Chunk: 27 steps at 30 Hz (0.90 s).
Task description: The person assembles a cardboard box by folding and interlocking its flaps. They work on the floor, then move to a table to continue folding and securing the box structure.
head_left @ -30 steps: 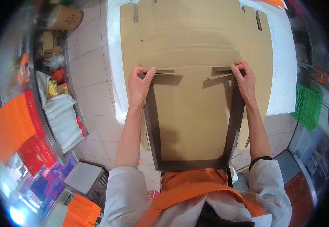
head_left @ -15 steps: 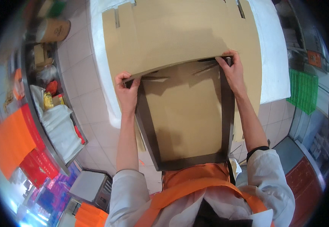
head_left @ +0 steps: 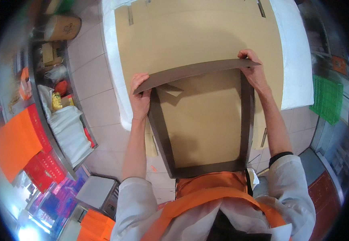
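A cardboard box tray [head_left: 206, 169] with dark brown walls and a tan bottom lies in front of me, its near wall close to my orange apron. Along its far side runs a long dark brown flap [head_left: 194, 71], tilted so that its broad face shows. The left end of this flap is gripped by my left hand [head_left: 139, 100], fingers over the far side and thumb hidden beneath. At the other end, my right hand [head_left: 255, 76] is closed on the flap, its thumb under the dark face. A small dark tab pokes inward at the far left corner.
Flat tan cardboard [head_left: 198, 36] with slots lies under the tray on a white-covered table [head_left: 299, 80]. To the left stands a metal-edged shelf holding a white sack [head_left: 68, 132] and bags. A green plastic crate [head_left: 327, 98] is at the right; a brown bucket [head_left: 63, 28] stands far left.
Both hands have turned the far flap, so its dark broad face now shows instead of its thin edge. My right thumb has gone from on top of the edge to underneath.
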Each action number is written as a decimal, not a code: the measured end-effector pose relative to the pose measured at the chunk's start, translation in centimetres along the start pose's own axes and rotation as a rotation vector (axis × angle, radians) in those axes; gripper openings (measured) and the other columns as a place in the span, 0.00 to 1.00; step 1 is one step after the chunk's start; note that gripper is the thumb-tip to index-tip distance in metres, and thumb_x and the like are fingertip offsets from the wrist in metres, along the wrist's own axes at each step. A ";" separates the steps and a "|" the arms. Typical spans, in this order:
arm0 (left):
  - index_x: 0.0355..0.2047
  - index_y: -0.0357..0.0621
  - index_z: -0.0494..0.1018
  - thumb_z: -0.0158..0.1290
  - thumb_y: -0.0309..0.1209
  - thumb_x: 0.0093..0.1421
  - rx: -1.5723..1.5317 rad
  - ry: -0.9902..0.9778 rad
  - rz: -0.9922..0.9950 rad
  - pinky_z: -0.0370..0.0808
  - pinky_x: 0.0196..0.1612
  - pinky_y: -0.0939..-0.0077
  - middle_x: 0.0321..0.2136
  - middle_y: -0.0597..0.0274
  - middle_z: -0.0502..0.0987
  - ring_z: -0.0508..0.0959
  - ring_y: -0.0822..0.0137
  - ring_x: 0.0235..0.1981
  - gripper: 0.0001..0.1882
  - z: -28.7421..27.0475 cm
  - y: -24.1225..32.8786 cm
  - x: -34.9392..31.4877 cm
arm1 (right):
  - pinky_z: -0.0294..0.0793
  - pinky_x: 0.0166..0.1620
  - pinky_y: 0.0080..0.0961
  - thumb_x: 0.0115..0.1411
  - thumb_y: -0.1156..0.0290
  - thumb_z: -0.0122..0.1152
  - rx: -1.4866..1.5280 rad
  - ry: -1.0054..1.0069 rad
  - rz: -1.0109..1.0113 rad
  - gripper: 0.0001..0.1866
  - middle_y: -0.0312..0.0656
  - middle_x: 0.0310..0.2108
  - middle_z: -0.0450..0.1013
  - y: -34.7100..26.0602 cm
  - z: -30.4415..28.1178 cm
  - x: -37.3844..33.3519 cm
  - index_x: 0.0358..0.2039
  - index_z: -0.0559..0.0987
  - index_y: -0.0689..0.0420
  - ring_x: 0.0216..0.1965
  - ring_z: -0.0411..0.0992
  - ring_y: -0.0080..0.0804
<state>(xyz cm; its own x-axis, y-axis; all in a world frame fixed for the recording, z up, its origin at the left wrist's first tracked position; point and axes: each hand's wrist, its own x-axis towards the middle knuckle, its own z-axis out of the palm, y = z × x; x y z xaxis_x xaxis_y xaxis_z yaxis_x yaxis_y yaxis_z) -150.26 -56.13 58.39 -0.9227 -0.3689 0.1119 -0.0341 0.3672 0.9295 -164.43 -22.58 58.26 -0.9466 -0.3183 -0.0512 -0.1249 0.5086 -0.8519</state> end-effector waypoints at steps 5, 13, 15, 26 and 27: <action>0.36 0.42 0.72 0.54 0.13 0.52 -0.021 -0.036 -0.098 0.69 0.43 0.76 0.39 0.63 0.72 0.72 0.67 0.39 0.13 -0.5 -1.4 0.7 | 0.68 0.41 0.27 0.51 0.82 0.59 -0.049 -0.107 -0.158 0.12 0.37 0.34 0.71 0.8 -1.0 0.4 0.36 0.75 0.57 0.39 0.67 0.33; 0.37 0.42 0.73 0.57 0.14 0.49 0.069 -0.134 0.282 0.70 0.42 0.74 0.35 0.60 0.74 0.72 0.62 0.41 0.15 -2.0 -2.5 1.6 | 0.67 0.44 0.23 0.54 0.85 0.53 0.066 -0.210 -0.219 0.11 0.40 0.36 0.72 0.6 -1.8 0.7 0.38 0.76 0.61 0.41 0.68 0.31; 0.36 0.41 0.72 0.57 0.15 0.49 0.125 -0.161 0.264 0.70 0.42 0.74 0.34 0.60 0.73 0.72 0.62 0.40 0.14 -1.9 -2.3 1.6 | 0.69 0.44 0.25 0.53 0.82 0.56 0.036 -0.183 -0.098 0.12 0.42 0.35 0.72 0.6 -1.5 0.5 0.38 0.76 0.60 0.40 0.70 0.34; 0.33 0.43 0.69 0.60 0.16 0.42 0.507 0.030 0.255 0.71 0.37 0.70 0.33 0.60 0.71 0.70 0.58 0.35 0.18 -0.9 -0.6 1.3 | 0.68 0.43 0.24 0.53 0.85 0.54 0.020 -0.074 -0.110 0.14 0.41 0.37 0.70 0.8 -0.8 -0.6 0.41 0.73 0.60 0.39 0.70 0.32; 0.33 0.43 0.69 0.60 0.17 0.41 0.516 0.060 0.222 0.71 0.37 0.70 0.34 0.60 0.71 0.70 0.58 0.34 0.18 -0.6 -0.5 0.9 | 0.68 0.43 0.24 0.54 0.85 0.53 0.029 -0.072 -0.120 0.14 0.41 0.37 0.69 0.8 -0.8 -0.6 0.41 0.73 0.60 0.39 0.70 0.31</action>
<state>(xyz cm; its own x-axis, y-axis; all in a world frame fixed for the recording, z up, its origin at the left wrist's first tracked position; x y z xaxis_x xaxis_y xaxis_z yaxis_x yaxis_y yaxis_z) -150.82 -57.19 58.25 -0.9064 -0.2776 0.3184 -0.0391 0.8057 0.5910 -164.24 -21.32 58.03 -0.9014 -0.4327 0.0158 -0.2264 0.4400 -0.8690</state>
